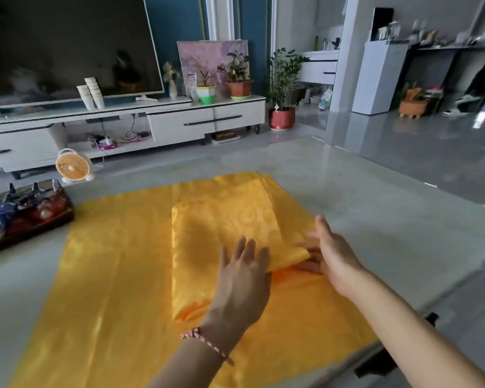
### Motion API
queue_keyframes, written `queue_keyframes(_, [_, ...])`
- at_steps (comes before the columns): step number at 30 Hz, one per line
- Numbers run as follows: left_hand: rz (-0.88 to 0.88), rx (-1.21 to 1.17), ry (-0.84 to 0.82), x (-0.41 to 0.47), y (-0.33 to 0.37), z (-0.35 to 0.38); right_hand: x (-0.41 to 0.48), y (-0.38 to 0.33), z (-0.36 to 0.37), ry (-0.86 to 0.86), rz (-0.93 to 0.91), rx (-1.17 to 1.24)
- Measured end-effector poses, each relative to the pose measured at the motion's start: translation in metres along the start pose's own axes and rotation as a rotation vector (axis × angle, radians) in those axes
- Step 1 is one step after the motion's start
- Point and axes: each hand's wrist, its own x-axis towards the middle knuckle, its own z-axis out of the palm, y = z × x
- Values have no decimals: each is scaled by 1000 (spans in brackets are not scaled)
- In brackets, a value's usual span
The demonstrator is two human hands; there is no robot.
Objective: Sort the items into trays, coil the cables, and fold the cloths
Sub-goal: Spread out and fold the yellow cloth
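Left hand: palm down, flat on the near end of the folded panel, fingers straight and slightly spread, forearm reaching in from the near edge.
Right hand: at the panel's right edge, thumb raised; its fingers reach the fold but are blurred, so a pinch cannot be confirmed.
Yellow cloth: spread on the table; the panel lies on top, its long axis running near-left to far-right.
Tray: far left, holding mixed items.

A home living room: television, white media cabinet, houseplants.
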Motion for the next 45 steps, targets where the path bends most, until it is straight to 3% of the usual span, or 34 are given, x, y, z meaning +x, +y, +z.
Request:
queue_keyframes(7, [30, 18, -63, -4, -5, 20, 1, 11, 2, 1, -251, -574])
queue_keyframes(12, [10, 84, -55, -12, -13, 8, -1, 11, 3, -4, -335, -706])
queue_keyframes(19, [53, 198, 99, -51, -59, -13, -1, 20, -11, 40, -504, -1056])
queue_keyframes(22, [108, 135, 133, -59, -72, -14, -3, 23, -11, 94, -559, -1207])
queue_keyframes(27, [109, -82, -59, -63, -88, -18, -12, 21, -8, 242, -688, -1577])
queue_keyframes(29, [82, -109, -88, -61, -91, -16, -19, 20, -4, 188, -838, -1576])
queue_keyframes(31, [91, -88, -91, -60, -92, -16, -30, 18, 4, -19, -915, -1412])
queue_keyframes(33, [95, -71, -89, -57, -90, -17, -43, 21, 15, -275, -843, -1231])
queue_keyframes(35, [87, -33, -73, -53, -90, -15, -50, 26, 25, -414, -770, -1264])
queue_keyframes(38, [80, -11, -109, -51, -87, -19, -52, 34, 33, -405, -789, -1434])
queue_keyframes(41, [113, 6, -108, -49, -83, -21, -53, 33, 35, -369, -821, -1454])
queue_keyframes(45, [110, -41, 16, -46, -81, -20, -59, 33, 35, -322, -924, -1422])
